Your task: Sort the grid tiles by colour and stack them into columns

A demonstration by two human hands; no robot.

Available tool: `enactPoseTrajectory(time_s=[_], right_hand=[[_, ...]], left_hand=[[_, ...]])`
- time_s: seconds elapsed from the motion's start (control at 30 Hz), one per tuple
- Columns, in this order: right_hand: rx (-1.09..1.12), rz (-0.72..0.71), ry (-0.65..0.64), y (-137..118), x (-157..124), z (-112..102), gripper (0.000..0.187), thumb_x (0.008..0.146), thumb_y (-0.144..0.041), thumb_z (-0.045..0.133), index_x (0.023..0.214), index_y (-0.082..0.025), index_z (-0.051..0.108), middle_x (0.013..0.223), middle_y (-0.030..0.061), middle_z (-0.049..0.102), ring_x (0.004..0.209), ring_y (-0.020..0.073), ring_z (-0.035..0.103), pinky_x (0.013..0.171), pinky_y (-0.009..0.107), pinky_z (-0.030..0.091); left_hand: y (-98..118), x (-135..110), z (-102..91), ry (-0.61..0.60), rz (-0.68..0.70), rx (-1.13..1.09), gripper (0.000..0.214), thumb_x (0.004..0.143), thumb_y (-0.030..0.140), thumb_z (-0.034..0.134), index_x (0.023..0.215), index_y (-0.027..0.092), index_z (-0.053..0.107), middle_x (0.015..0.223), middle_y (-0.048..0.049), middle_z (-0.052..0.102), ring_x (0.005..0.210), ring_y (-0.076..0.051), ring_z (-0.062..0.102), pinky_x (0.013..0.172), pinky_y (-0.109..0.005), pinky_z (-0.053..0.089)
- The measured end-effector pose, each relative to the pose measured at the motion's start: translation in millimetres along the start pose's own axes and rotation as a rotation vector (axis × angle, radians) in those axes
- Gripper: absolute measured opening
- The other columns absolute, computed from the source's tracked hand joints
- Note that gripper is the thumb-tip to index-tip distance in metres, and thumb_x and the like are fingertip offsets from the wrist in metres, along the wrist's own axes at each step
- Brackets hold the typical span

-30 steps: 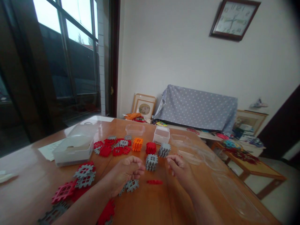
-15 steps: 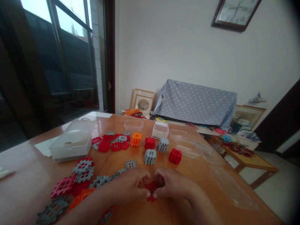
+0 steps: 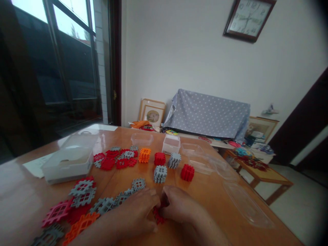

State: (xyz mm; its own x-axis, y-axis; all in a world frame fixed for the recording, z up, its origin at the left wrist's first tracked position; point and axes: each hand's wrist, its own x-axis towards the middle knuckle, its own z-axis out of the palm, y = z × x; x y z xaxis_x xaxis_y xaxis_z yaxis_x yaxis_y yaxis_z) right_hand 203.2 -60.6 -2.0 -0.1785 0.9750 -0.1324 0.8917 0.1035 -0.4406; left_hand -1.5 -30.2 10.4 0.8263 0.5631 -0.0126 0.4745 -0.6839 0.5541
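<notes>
My left hand [image 3: 135, 213] and my right hand [image 3: 179, 208] meet low on the wooden table [image 3: 210, 205], fingers closed together around red interlocking plastic pieces [image 3: 158, 216] that peek out between them. Just beyond my hands stand assembled cubes: a grey cube [image 3: 160, 174], a red cube [image 3: 187, 172], another red cube [image 3: 160, 159], a second grey cube [image 3: 174, 160] and an orange cube [image 3: 144, 155]. Flat grey tiles [image 3: 120, 196] lie beside my left hand.
Loose red, grey, pink and orange tiles [image 3: 77, 201] spread at the left. A lidded white box [image 3: 68, 164] stands at the far left. Clear plastic containers [image 3: 202, 160] and a clear lid [image 3: 246, 205] lie at the right. A low side table [image 3: 258, 171] stands beyond.
My hands came together from apart and closed on red pieces near the table's front. A red cube now stands by the grey one. The view has drifted slightly.
</notes>
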Motion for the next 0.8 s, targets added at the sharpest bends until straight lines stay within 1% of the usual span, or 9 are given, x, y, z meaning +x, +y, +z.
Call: enactPoseTrajectory(time_s=[0.13, 0.27, 0.37, 0.47, 0.53, 0.6, 0.63, 0.73, 0.8], right_hand=[[0.004, 0.017, 0.008, -7.1, -1.8, -2.0, 0.023, 0.061, -0.036, 0.074, 0.077, -0.023, 0.065, 0.074, -0.0015, 0.064, 0.062, 0.014, 0.053, 0.052, 0.025, 0.028], [0.051, -0.013, 0.002, -4.9, 0.1, 3.5, 0.02, 0.06, -0.029, 0.073, 0.076, -0.023, 0.064, 0.073, -0.0028, 0.063, 0.063, 0.0136, 0.054, 0.052, 0.024, 0.029], [0.162, -0.023, -0.03, 3.4, 4.0, 10.1, 0.02, 0.061, -0.025, 0.071, 0.078, -0.022, 0.062, 0.072, -0.0041, 0.063, 0.063, 0.0129, 0.055, 0.052, 0.023, 0.032], [0.287, 0.011, 0.0, 10.7, 6.9, 11.6, 0.021, 0.063, -0.027, 0.073, 0.079, -0.021, 0.06, 0.073, -0.0041, 0.063, 0.064, 0.0124, 0.055, 0.053, 0.021, 0.034], [0.385, 0.042, 0.026, 12.3, 7.9, 8.4, 0.018, 0.069, -0.029, 0.07, 0.079, -0.021, 0.057, 0.07, -0.0043, 0.06, 0.062, 0.0113, 0.054, 0.052, 0.021, 0.034], [0.527, 0.082, 0.022, 11.9, 8.7, 2.6, 0.015, 0.079, -0.034, 0.062, 0.081, -0.022, 0.054, 0.064, -0.0058, 0.055, 0.054, 0.0103, 0.052, 0.048, 0.02, 0.033], [0.604, 0.104, 0.019, 11.5, 9.0, -0.9, 0.018, 0.083, -0.039, 0.058, 0.082, -0.022, 0.052, 0.06, -0.0068, 0.053, 0.05, 0.0102, 0.05, 0.046, 0.02, 0.033], [0.801, 0.109, 0.083, 11.2, 9.1, -11.3, 0.032, 0.089, -0.053, 0.051, 0.084, -0.022, 0.05, 0.06, -0.0069, 0.052, 0.046, 0.0108, 0.05, 0.044, 0.022, 0.035], [0.862, 0.043, 0.163, 11.4, 8.1, -16.5, 0.033, 0.089, -0.054, 0.055, 0.093, -0.021, 0.055, 0.07, -0.0038, 0.058, 0.055, 0.0121, 0.056, 0.05, 0.023, 0.041]], left_hand=[[-2.4, 1.8, 2.9, 0.015, 0.007, 0.006, 0.045, 0.062, 0.035, 0.087, 0.102, 0.027, 0.067, 0.111, -0.0033, 0.065, 0.105, -0.028, 0.058, 0.09, -0.036, 0.043], [0.0, 2.1, 3.9, 0.026, 0.021, 0.035, 0.043, 0.063, 0.032, 0.085, 0.102, 0.027, 0.066, 0.109, -0.0025, 0.065, 0.103, -0.027, 0.059, 0.088, -0.035, 0.043], [4.1, 0.6, 2.6, 0.045, 0.019, 0.046, 0.033, 0.067, 0.028, 0.078, 0.098, 0.024, 0.067, 0.107, -0.0032, 0.066, 0.099, -0.026, 0.06, 0.084, -0.033, 0.042], [5.3, -1.6, 0.5, 0.065, -0.022, 0.006, 0.016, 0.073, 0.025, 0.068, 0.09, 0.023, 0.067, 0.094, -0.0021, 0.069, 0.085, -0.022, 0.062, 0.071, -0.029, 0.039], [3.0, -2.3, -0.7, 0.067, -0.05, -0.073, 0.013, 0.077, 0.021, 0.059, 0.087, 0.024, 0.067, 0.08, 0.0008, 0.068, 0.072, -0.018, 0.059, 0.061, -0.027, 0.033], [-1.0, -1.3, -1.3, 0.09, -0.057, -0.157, 0.015, 0.079, 0.017, 0.052, 0.082, 0.023, 0.066, 0.07, 0.0036, 0.064, 0.063, -0.014, 0.054, 0.056, -0.027, 0.028], [-3.3, -0.1, -1.4, 0.117, -0.058, -0.195, 0.015, 0.078, 0.016, 0.05, 0.079, 0.022, 0.064, 0.067, 0.0045, 0.062, 0.061, -0.013, 0.051, 0.055, -0.026, 0.026], [-8.9, 6.0, -2.0, 0.205, -0.095, -0.399, 0.013, 0.076, 0.015, 0.048, 0.076, 0.02, 0.06, 0.069, 0.0046, 0.061, 0.063, -0.012, 0.05, 0.056, -0.024, 0.029], [-10.8, 9.8, -3.8, 0.235, -0.178, -0.641, 0.013, 0.077, 0.019, 0.048, 0.083, 0.019, 0.06, 0.076, 0.0018, 0.066, 0.069, -0.013, 0.057, 0.062, -0.024, 0.036]])
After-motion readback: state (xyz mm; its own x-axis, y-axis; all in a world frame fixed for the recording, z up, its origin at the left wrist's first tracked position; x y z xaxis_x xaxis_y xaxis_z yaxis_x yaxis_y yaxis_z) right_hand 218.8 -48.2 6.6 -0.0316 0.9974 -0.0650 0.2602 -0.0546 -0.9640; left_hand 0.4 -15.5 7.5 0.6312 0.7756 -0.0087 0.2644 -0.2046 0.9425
